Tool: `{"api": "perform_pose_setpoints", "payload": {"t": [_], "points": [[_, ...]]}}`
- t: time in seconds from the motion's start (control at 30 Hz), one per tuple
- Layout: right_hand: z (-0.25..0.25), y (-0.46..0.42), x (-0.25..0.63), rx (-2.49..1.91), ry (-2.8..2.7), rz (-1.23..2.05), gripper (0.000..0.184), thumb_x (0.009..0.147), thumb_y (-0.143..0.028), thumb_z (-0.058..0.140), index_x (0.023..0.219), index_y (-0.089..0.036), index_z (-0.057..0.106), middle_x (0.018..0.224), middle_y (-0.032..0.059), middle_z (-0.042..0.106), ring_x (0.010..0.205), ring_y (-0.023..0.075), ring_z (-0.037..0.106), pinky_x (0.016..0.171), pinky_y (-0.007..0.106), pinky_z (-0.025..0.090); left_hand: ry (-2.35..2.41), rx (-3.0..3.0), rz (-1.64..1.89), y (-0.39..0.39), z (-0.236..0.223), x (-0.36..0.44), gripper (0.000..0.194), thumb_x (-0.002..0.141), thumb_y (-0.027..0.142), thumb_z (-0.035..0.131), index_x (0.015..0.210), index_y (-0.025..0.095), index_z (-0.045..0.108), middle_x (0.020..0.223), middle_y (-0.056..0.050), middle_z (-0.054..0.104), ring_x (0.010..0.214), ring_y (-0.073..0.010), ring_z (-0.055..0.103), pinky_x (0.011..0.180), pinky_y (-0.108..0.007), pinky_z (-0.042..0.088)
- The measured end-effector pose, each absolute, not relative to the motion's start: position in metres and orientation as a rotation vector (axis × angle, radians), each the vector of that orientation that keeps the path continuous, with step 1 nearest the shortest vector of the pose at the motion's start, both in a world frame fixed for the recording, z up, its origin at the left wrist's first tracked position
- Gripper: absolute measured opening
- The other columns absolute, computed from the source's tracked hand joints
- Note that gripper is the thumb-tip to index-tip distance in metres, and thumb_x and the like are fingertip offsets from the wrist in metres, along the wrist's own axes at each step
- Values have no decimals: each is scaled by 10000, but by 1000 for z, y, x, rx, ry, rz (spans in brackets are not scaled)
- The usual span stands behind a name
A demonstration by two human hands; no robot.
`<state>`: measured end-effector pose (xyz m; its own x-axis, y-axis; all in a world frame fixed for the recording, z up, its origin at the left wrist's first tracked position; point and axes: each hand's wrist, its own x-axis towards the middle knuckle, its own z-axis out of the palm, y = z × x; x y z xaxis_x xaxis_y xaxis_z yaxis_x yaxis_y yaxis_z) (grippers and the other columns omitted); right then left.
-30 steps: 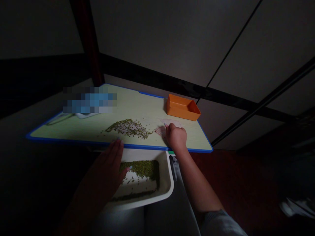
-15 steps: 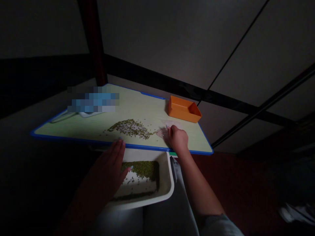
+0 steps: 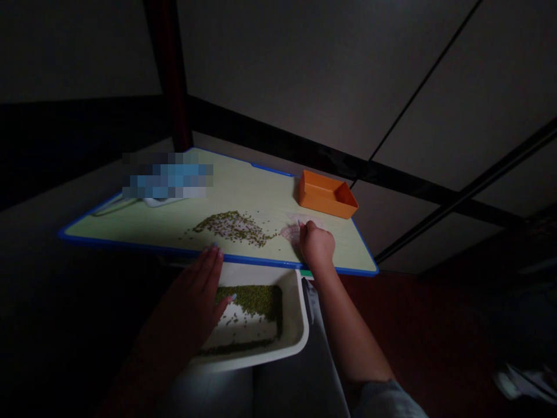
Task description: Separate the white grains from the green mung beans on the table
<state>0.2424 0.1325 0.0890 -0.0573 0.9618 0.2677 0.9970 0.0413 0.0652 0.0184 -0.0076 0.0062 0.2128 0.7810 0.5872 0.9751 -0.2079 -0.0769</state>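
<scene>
Small green beans or seeds (image 3: 230, 225) lie scattered in a loose patch on a pale-topped folding table (image 3: 230, 180) with a blue rim. To the right of the patch, my right hand (image 3: 317, 244) rests closed on the tabletop, fingers curled in; whatever it may hold is hidden. My left hand (image 3: 198, 284) lies stretched out at the table's near edge, thumb apart, above a white tray (image 3: 300, 331). More of the green seeds (image 3: 256, 299) are heaped along the tray's far side, with a few spread over its floor.
An orange open box (image 3: 326, 197) stands at the table's back right corner. A blurred-out blue item (image 3: 167, 180) sits at the back left with a cable beside it. The tray rests over my lap, under the table edge. A shoe (image 3: 522, 380) shows on the floor at right.
The whole view has shifted very slightly. Both hands keep almost the same places and poses, and the seed patch looks the same.
</scene>
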Motion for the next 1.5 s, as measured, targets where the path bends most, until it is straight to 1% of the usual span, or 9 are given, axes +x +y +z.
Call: {"api": "perform_pose_setpoints", "payload": {"t": [0.43,0.57,0.67,0.83,0.97,1.1,1.3,1.43,1.5], "points": [[93,135,237,-2012,-2230,-341,411,1019,-386,268,1034,-191,629,913,132,743,826,226,705,730,300,426,-1624,-2056,-613,-7,3,18,765,889,497,353,1467,16,213,1503,-250,378,1386,-348,388,1076,-473,404],[94,142,235,-1996,-2265,-383,389,1010,-355,290,1049,-158,623,911,156,743,826,245,711,771,341,432,-1594,-2063,-629,-7,4,17,757,890,476,369,1468,14,208,1507,-255,370,1390,-348,382,1078,-468,399],[92,150,239,-1996,-2236,-393,385,1008,-326,300,1041,-121,624,908,182,740,828,246,715,814,366,421,-1564,-2058,-641,-6,4,17,760,899,490,342,1472,13,193,1495,-258,385,1394,-345,375,1068,-467,406],[92,159,250,-2062,-2149,-348,366,999,-315,330,1023,-109,631,909,190,736,836,239,717,809,357,415,-1591,-2066,-637,-4,2,15,796,899,552,302,1480,26,171,1492,-251,392,1394,-349,372,1069,-478,402],[95,159,253,-2061,-2121,-340,375,1004,-346,324,1030,-131,629,923,173,739,840,238,713,799,345,415,-1579,-2072,-654,-3,-1,14,800,898,559,286,1482,27,164,1502,-256,375,1401,-352,360,1073,-486,394],[95,157,246,-1957,-2213,-308,385,1014,-359,300,1032,-162,629,943,149,742,869,225,706,811,332,407,-1552,-2072,-662,-1,-5,12,797,890,538,320,1482,28,164,1504,-260,371,1401,-353,362,1072,-484,394],[96,169,241,-1870,-2270,-320,395,1011,-354,313,1021,-123,633,893,164,741,833,211,707,824,342,398,-1519,-2064,-623,0,-4,8,831,880,572,309,1477,14,156,1450,-285,432,1350,-371,430,1029,-487,431],[100,177,247,-1965,-2140,-276,436,981,-464,385,1002,-115,647,916,172,741,832,230,710,798,342,411,-1514,-2085,-606,1,-6,5,829,879,573,305,1477,19,155,1467,-288,408,1345,-375,436,1031,-495,430],[100,175,248,-2003,-2076,-255,446,982,-468,383,1021,-109,645,930,182,738,852,235,711,796,333,414,-1514,-2066,-635,3,-9,4,819,878,574,299,1480,37,161,1463,-276,423,1335,-363,453,1019,-492,438]]}}
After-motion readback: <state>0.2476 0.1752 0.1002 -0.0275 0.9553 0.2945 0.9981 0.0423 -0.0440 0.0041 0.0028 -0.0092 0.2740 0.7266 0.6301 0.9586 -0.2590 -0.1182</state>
